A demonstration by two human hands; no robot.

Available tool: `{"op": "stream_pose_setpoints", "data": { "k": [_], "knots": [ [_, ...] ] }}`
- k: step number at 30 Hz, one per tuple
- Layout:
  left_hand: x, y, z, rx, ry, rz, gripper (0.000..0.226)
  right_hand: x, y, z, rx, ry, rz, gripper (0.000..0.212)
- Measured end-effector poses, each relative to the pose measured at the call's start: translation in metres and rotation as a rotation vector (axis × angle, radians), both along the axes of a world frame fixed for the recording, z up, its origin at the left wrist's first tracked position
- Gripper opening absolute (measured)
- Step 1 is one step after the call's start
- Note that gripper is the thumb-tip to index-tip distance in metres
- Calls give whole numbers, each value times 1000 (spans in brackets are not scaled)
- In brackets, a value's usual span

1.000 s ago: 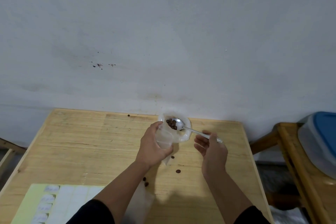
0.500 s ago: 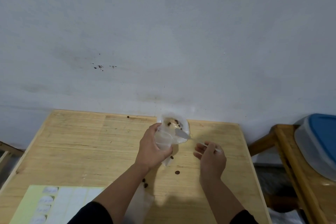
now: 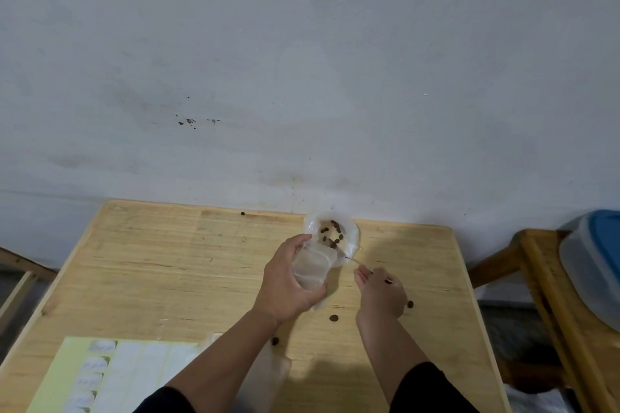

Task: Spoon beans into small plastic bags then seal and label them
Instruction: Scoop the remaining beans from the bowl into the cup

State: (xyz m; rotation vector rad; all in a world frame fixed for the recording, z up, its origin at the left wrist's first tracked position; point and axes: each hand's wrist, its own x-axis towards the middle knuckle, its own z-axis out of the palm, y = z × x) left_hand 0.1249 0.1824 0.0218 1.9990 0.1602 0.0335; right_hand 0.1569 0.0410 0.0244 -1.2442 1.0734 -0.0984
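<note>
My left hand [image 3: 285,282] grips a small clear plastic bag [image 3: 312,266], its mouth held open and tilted toward a round white container [image 3: 350,238] at the table's far edge. A few dark brown beans [image 3: 330,232] lie in the container. My right hand [image 3: 380,293] pinches the thin handle of a metal spoon [image 3: 352,260], whose bowl dips into the container's near side, just right of the bag's mouth. I cannot tell whether beans are in the bag.
Loose beans [image 3: 333,318] lie scattered on the wooden table [image 3: 167,265]. A yellow label sheet [image 3: 100,375] lies at the front left, more clear plastic [image 3: 268,369] beside my left forearm. To the right, a wooden stool [image 3: 550,295] bears a blue-lidded tub [image 3: 593,265].
The spoon was lifted full of beans over the container, then dropped; its bowl is now down in the container. My right hand sank toward the table. The left hand kept holding the bag.
</note>
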Motion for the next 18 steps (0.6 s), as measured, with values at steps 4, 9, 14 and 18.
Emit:
{"op": "stream_pose_setpoints", "data": {
  "k": [4,9,14,18],
  "knots": [
    [-4,-1,2,-12,-9,-21,76,5,7,0,186,-39,-59,16],
    [-5,-2,6,-14,0,-21,74,10,11,-2,273,-44,-34,28],
    [-3,-1,8,-7,-1,-16,77,16,13,-6,312,-56,34,25],
    [0,3,6,-4,11,-4,82,17,12,-8,386,-104,97,24]
  ]
}}
